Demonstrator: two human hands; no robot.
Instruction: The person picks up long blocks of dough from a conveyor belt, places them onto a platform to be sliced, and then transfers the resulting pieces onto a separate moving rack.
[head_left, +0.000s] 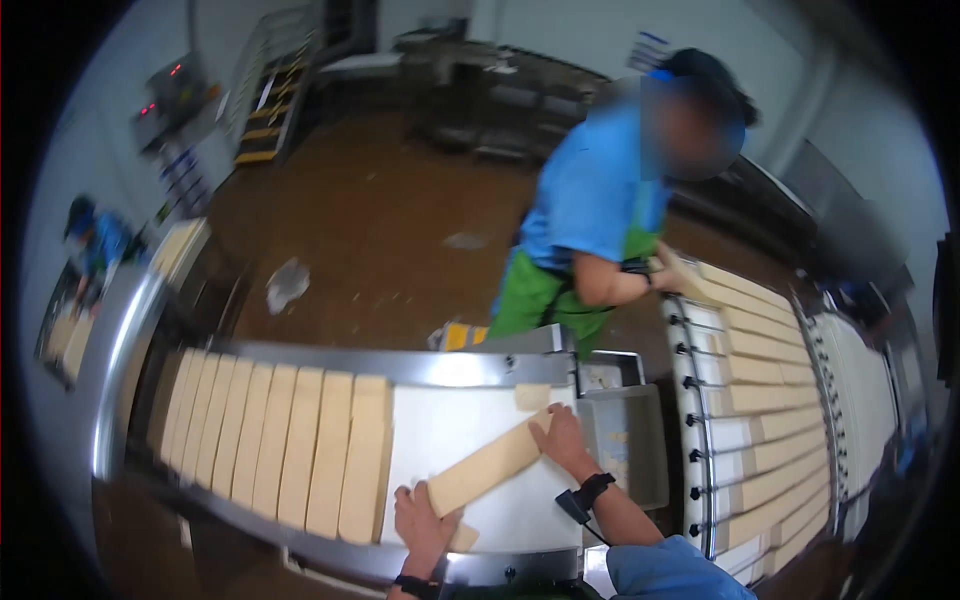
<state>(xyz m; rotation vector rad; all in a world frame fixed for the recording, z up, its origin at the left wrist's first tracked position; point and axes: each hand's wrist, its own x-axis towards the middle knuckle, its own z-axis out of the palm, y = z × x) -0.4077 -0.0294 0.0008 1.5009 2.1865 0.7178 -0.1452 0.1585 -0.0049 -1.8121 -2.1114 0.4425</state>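
Observation:
A long pale-yellow block [492, 465], which looks like cheese, lies at a slant across the white surface [430, 420] in front of me. My left hand [424, 520] grips its near left end, and my right hand [564, 440] grips its far right end. By the right hand, a small cut piece [532, 397] rests near the far rail. Another small piece [463, 538] sits beside my left hand, partly hidden by it. To the left, several similar blocks [318, 450] stand side by side in a row.
Metal rails [440, 368] edge the work surface. At right, a grey bin [625, 445] stands before a conveyor [705, 440] carrying several blocks. A co-worker [590, 215] in blue and green handles a block there. Another person [100, 240] works at far left. Yellow-edged stairs [265, 125] rise behind.

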